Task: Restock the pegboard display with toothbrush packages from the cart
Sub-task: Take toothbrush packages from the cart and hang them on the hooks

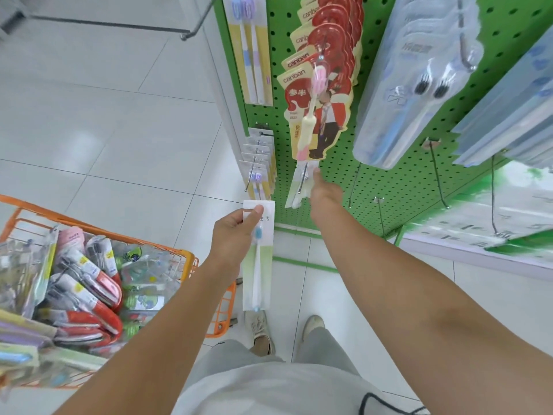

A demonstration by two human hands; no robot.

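Observation:
My left hand grips the top of a white and pale green toothbrush package, which hangs down over the floor beside the cart. My right hand reaches to the green pegboard and holds a clear toothbrush package at a metal hook low on the board. Above it hang red "canban" packages with a pink toothbrush. The orange cart at the lower left is full of several toothbrush packages.
Yellow two-brush packs and small packs hang at the pegboard's left edge. Large clear blue packs jut out at the upper right. Several bare hooks stick out low on the board. My shoes stand on white tile.

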